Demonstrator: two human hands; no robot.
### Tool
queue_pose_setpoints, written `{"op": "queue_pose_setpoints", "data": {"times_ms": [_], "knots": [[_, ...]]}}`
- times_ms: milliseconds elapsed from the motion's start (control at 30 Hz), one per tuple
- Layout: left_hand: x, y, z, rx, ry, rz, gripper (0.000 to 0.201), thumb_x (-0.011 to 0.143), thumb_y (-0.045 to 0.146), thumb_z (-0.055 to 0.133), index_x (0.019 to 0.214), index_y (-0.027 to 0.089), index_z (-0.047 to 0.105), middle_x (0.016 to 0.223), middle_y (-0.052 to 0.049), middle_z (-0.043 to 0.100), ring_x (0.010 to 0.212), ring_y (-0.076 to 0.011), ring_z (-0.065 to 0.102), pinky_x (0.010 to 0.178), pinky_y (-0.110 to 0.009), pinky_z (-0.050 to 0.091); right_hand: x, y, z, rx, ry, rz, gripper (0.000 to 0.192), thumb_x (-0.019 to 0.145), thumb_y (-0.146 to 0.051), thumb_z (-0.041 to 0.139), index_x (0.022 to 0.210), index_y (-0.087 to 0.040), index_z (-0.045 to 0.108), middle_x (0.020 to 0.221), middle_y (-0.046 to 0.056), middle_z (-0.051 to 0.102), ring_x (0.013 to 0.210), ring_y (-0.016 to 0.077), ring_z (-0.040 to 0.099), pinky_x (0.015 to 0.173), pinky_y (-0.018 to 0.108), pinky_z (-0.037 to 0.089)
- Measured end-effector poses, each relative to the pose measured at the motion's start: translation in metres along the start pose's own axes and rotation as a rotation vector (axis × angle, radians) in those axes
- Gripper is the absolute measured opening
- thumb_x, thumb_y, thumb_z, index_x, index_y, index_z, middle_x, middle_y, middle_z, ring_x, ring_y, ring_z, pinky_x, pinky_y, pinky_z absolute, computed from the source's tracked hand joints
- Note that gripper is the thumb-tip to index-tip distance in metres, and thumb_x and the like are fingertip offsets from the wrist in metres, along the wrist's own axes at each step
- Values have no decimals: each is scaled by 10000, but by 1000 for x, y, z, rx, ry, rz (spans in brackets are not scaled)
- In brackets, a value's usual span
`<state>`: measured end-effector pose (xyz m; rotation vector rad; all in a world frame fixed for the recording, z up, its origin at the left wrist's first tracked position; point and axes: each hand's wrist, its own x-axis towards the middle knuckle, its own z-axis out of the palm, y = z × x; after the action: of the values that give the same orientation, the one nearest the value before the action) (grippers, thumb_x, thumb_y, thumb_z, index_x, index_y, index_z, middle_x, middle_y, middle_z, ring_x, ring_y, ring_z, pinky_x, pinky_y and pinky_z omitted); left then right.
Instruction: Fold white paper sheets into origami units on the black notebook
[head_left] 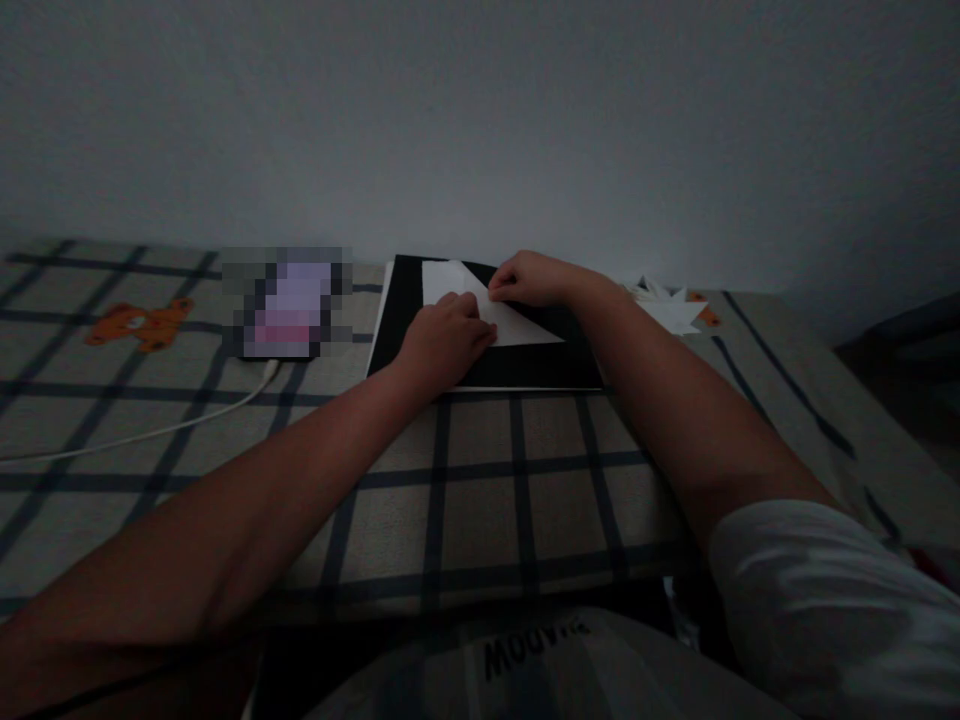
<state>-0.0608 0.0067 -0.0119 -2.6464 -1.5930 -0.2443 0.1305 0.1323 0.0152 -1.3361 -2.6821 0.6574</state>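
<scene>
Partly, the left hand point(444, 340) hides the white paper's point(517, 322) near corner.

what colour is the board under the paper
Black, with a pale edge; the black board lies beneath the white paper, seen in the head view.

You had one readable word in view: "SHADOW" in dark capitals on the pale shirt point(525, 650) at the bottom edge (it appeared upside down from your head camera). The blurred screen of the phone point(289, 303) gave nothing legible.
</scene>
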Motion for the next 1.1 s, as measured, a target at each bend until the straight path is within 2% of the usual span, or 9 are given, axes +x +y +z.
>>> {"op": "queue_pose_setpoints", "data": {"times_ms": [167, 300, 733, 867, 1100], "knots": [[0, -1, -1, 7, -19, -2, 453, 1177, 378, 462, 1203, 171, 863, 1249, -149, 731, 1175, -323, 654, 867, -421, 495, 17, -7, 0, 19, 42, -9, 209, 942, -181, 678, 1008, -153, 875, 947, 63, 814, 836, 193, 641, 795, 318, 462], [0, 0, -1, 7, -11, -10, 455, 1177, 381, 458, 1200, 179, 866, 1245, -144, 732, 1175, -319, 661, 878, -418, 505, 19, -10, -1, 6, 49, -9, 228, 945, -189, 666, 1022, -141, 875, 936, 61, 814, 826, 188, 628, 770, 313, 450], [-1, -1, 2, -4, 23, 16, 438, 1166, 370, 471, 1176, 178, 866, 1223, -140, 738, 1157, -314, 656, 866, -413, 501, -21, 1, -9, -41, -86, 63, 242, 957, -211, 669, 1032, -160, 894, 990, 81, 850, 828, 196, 676, 759, 320, 468], [0, -1, 1, -8, 26, 10, 421, 1157, 373, 495, 1170, 185, 871, 1212, -142, 739, 1138, -316, 654, 837, -412, 494, -16, 0, -7, -7, -32, 46, 228, 933, -200, 676, 993, -166, 893, 964, 73, 843, 827, 196, 677, 779, 325, 470], [0, -1, 1, -26, 28, 24, 440, 1161, 363, 470, 1167, 176, 868, 1213, -147, 732, 1124, -311, 640, 851, -413, 490, 10, -8, -3, -9, 60, 27, 246, 953, -208, 653, 1021, -136, 878, 891, 47, 798, 802, 177, 624, 766, 308, 433]]}}
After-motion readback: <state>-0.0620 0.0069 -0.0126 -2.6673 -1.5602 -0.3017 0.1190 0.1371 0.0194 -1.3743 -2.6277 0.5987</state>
